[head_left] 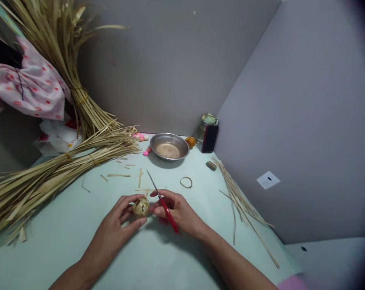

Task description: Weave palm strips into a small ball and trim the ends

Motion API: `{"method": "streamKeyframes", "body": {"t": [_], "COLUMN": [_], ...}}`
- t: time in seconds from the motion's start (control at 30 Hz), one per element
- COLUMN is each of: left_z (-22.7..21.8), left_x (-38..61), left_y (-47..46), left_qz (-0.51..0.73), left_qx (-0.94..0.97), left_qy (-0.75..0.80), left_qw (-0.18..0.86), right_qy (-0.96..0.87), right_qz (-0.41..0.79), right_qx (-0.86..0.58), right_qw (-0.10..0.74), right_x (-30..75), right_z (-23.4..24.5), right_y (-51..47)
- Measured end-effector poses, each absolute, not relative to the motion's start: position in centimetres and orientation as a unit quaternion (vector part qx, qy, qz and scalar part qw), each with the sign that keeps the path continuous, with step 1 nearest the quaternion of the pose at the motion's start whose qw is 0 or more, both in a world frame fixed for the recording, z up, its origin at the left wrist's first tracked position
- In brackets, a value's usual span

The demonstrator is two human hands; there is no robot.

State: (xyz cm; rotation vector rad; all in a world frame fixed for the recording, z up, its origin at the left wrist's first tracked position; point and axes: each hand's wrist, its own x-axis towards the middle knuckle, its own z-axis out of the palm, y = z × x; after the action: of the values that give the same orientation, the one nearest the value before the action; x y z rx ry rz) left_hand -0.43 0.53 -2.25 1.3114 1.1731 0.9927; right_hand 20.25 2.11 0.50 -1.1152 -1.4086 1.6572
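A small woven straw ball (pixel 140 207) with a gap in its near side is held between the thumb and fingers of my left hand (pixel 124 215). Just to its right, my right hand (pixel 176 209) grips red-handled scissors (pixel 169 215), their blades pointing up and away to the left. The fingertips of that hand are close to the ball; whether they touch it I cannot tell. A short straw strip (pixel 146 193) stands out behind the ball. Cut strip pieces (pixel 118 175) lie scattered on the pale table just beyond.
Straw bundles (pixel 79 161) cover the left side, with a taller bundle (pixel 70 76) against the wall. A metal bowl (pixel 169 147) sits at the back beside pink balls (pixel 141 137). A phone (pixel 210 139) leans on a jar at the back right. Loose strips (pixel 239 197) lie along the right wall.
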Motion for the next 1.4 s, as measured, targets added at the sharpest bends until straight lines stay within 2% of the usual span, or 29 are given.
{"method": "streamKeyframes", "body": {"t": [0.1,0.17,0.53,0.73,1.2,1.3,1.4], "left_z": [-2.0,-2.0,-1.4,-1.1,-2.1,-2.0,-1.7], "left_x": [-0.1,0.0,-0.1,0.0,0.0,-0.2,-0.8], "left_y": [0.2,0.0,0.1,-0.1,0.2,0.3,0.6], "left_qz": [0.404,0.392,0.385,0.409,0.421,0.43,0.465], "left_qx": [0.627,0.65,0.604,0.566,0.558,0.539,0.454], "left_qy": [0.486,0.479,0.481,0.483,0.514,0.527,0.525], "left_qw": [0.455,0.441,0.506,0.529,0.497,0.497,0.549], "right_qy": [-0.497,-0.485,-0.458,-0.508,-0.555,-0.563,-0.622], "right_qz": [0.679,0.683,0.711,0.646,0.607,0.567,0.488], "right_qx": [-0.396,-0.389,-0.368,-0.396,-0.438,-0.486,-0.529], "right_qw": [0.368,0.384,0.387,0.41,0.363,0.353,0.308], "right_x": [19.6,19.3,19.5,19.8,20.4,20.7,21.5], "right_z": [-0.1,-0.4,0.2,0.4,1.9,1.4,1.4], "right_y": [2.1,2.1,2.0,2.2,2.0,2.2,2.5]}}
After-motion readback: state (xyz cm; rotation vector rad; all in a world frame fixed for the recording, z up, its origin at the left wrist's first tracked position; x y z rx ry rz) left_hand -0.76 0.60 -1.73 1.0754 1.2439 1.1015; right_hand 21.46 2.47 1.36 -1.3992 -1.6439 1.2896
